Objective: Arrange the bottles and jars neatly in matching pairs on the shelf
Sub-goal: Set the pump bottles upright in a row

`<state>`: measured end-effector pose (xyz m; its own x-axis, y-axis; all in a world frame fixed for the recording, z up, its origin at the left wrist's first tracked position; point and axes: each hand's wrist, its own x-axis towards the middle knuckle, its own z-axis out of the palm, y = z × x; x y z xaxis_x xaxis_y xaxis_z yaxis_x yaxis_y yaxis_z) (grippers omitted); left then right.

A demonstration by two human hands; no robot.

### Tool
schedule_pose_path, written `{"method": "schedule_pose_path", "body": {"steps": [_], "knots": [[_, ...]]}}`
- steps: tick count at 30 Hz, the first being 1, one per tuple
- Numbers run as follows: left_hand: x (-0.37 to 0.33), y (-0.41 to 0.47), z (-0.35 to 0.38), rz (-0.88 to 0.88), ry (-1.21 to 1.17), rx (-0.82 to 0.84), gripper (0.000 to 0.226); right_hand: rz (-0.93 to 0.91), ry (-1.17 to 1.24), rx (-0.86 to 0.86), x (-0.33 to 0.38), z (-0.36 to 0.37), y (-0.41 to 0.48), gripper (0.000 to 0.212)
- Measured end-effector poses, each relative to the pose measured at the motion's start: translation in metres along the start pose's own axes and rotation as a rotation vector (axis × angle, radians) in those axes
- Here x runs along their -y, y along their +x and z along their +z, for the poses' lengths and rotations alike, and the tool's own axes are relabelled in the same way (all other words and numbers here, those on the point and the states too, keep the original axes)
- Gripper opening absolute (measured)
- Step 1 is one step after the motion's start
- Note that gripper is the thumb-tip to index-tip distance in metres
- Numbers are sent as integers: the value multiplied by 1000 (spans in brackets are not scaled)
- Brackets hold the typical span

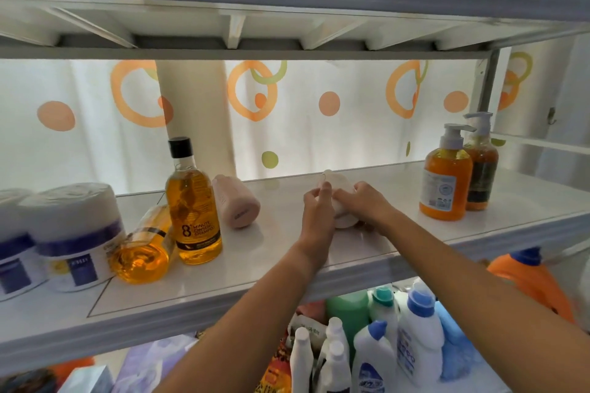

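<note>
At nine o'clock the two white jars (73,233) stand paired, but one amber bottle (143,252) lies beside its upright twin (193,201) and the pink bottle (236,201) lies on its side, so we judge the task about half done. In the middle our left hand (317,214) and right hand (367,204) both grip the pale bottle (336,183), low on the glossy white shelf (242,265). At three o'clock the pump bottles (445,179) stand paired, with a ringed curtain (351,137) behind.
</note>
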<state>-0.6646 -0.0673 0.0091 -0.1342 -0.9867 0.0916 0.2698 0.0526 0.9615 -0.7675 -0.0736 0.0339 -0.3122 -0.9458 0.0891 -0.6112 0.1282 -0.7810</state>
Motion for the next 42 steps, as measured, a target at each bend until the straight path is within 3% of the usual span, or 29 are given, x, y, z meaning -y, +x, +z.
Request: {"method": "schedule_pose_path", "body": {"steps": [4, 7, 14, 19, 25, 31, 38, 40, 42], "knots": [[4, 4, -2, -15, -47, 6, 73, -16, 38, -71, -9, 0, -4, 86], [5, 7, -6, -34, -97, 49, 80, -79, 79, -107, -16, -1, -7, 76], [3, -4, -6, 128, 101, 178, 47, -273, 232, -128, -31, -2, -18, 66], [1, -6, -4, 175, 122, 206, 59, -314, 273, -104, -31, -3, -18, 81], [2, -4, -5, 149, 146, 173, 92, -395, 188, -113, -25, 1, -21, 83], [8, 1, -2, 158, 188, 180, 68, -359, 179, -137, -25, 4, -18, 79], [0, -13, -1, 125, 233, 177, 84, -317, 157, -186, -26, 4, -18, 72], [-8, -22, -3, 195, 335, 118, 79, -293, 140, -203, -26, 3, -19, 76], [-16, -19, -18, 391, 616, -90, 63, -234, 131, -235, -25, 1, -21, 78]]}}
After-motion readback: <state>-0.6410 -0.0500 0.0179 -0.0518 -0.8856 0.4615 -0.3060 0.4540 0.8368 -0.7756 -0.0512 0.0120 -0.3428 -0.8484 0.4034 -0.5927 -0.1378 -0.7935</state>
